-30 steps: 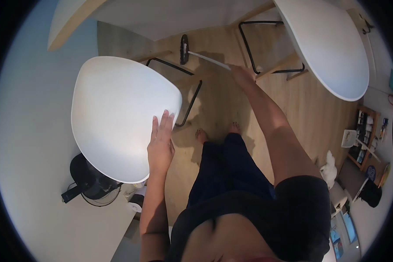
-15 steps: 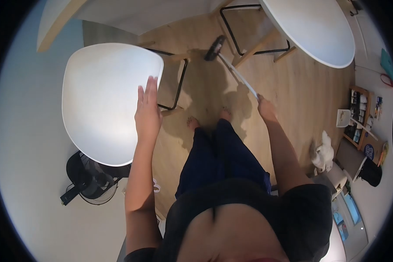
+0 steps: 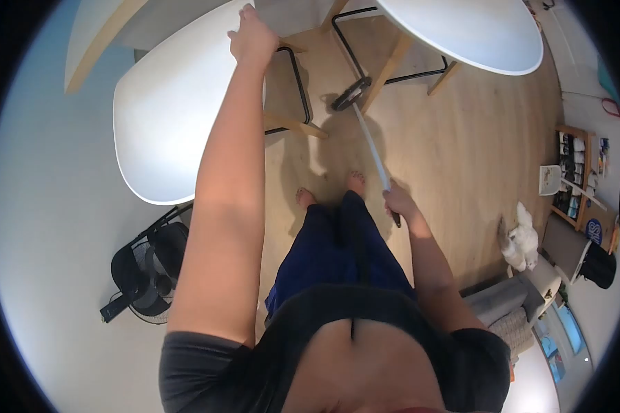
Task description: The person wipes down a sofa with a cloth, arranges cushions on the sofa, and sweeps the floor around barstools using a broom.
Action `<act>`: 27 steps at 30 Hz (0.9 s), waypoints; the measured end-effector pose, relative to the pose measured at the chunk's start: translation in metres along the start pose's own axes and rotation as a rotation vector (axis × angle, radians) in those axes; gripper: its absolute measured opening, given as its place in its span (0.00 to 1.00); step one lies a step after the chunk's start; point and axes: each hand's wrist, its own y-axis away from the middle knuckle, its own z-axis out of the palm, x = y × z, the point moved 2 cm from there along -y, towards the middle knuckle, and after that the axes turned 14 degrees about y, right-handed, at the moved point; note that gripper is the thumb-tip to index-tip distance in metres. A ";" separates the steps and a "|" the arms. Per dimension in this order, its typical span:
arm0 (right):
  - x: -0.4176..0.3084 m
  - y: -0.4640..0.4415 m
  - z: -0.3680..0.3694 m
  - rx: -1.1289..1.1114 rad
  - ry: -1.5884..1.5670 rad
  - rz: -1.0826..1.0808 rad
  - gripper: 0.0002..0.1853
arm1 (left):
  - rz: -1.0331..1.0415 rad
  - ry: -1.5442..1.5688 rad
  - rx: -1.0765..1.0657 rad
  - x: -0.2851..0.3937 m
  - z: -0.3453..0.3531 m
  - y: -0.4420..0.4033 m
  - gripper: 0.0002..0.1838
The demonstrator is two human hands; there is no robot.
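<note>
My right hand is wrapped round the pale handle of a broom, near its dark end. The broom's dark bristle head rests on the wood floor, close to a wooden leg of the right chair. At the upper left, my left hand reaches out to a white shell chair and has its fingers hooked over the far edge. Wooden legs and a black metal bar show under this chair.
A second white chair stands at the upper right. A fan is at the lower left. On the right are a white cat, a long-handled dustpan, a shelf rack and a grey sofa.
My left hand has moved forward from the chair's side to its far edge. The left chair sits higher in view. My right hand and the broom have come back nearer my legs.
</note>
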 end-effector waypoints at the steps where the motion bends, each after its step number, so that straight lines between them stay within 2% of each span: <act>1: 0.004 -0.010 0.004 -0.074 -0.121 -0.057 0.21 | -0.062 0.004 -0.058 0.011 0.001 -0.015 0.32; 2: 0.000 -0.006 0.003 -0.068 -0.125 -0.062 0.21 | -0.127 0.007 -0.117 0.015 0.005 -0.030 0.31; 4: -0.018 0.011 -0.002 -0.106 -0.476 -0.019 0.18 | -0.132 0.015 -0.120 0.022 0.012 -0.053 0.32; 5: -0.025 0.016 -0.005 -0.100 -0.481 -0.029 0.18 | -0.141 0.020 -0.130 0.023 0.015 -0.068 0.34; 6: -0.032 0.021 -0.004 -0.089 -0.528 -0.052 0.20 | -0.132 0.019 -0.123 0.013 0.022 -0.088 0.34; 8: -0.037 0.018 0.000 -0.037 -0.562 -0.106 0.27 | -0.162 0.248 -0.005 -0.014 0.051 -0.140 0.36; 9: -0.036 0.005 0.007 -0.029 -0.561 -0.106 0.27 | -0.159 0.255 -0.004 -0.028 0.064 -0.167 0.36; 11: -0.034 -0.013 0.018 -0.065 -0.493 -0.256 0.28 | 0.033 0.580 -0.227 -0.047 0.086 -0.198 0.37; 12: -0.043 -0.005 0.011 -0.056 -0.478 -0.258 0.28 | 0.032 0.594 -0.216 -0.036 0.077 -0.177 0.37; 14: -0.076 0.022 -0.011 -0.055 -0.644 -0.188 0.26 | 0.101 0.586 -0.021 -0.006 0.032 -0.093 0.39; 15: -0.088 0.029 -0.018 -0.058 -0.626 -0.212 0.26 | 0.166 0.570 -0.010 0.003 0.013 -0.055 0.41; 17: -0.115 0.041 -0.031 -0.104 -0.878 -0.315 0.26 | 0.315 0.466 0.063 -0.023 -0.021 0.004 0.28; 18: -0.132 0.051 -0.037 -0.118 -0.853 -0.340 0.26 | 0.261 0.378 0.133 -0.034 -0.046 0.047 0.25; 19: -0.149 0.063 -0.043 -0.093 -0.880 -0.328 0.22 | 0.202 0.318 0.254 -0.048 -0.069 0.087 0.23; 21: -0.177 0.076 -0.043 -0.078 -0.899 -0.334 0.18 | 0.115 0.122 0.553 -0.093 -0.095 0.153 0.27; 23: -0.203 0.083 -0.039 -0.111 -0.992 -0.365 0.17 | -0.288 0.056 0.736 -0.133 -0.105 0.197 0.35; 24: -0.219 0.101 -0.042 -0.149 -1.009 -0.453 0.20 | -0.299 0.056 0.753 -0.139 -0.108 0.200 0.35; 26: -0.247 0.105 -0.042 -0.109 -1.011 -0.370 0.21 | -0.687 1.055 0.852 -0.163 -0.102 0.208 0.39; 27: -0.259 0.105 -0.040 -0.054 -1.030 -0.281 0.24 | -0.796 1.285 0.660 -0.168 -0.106 0.204 0.36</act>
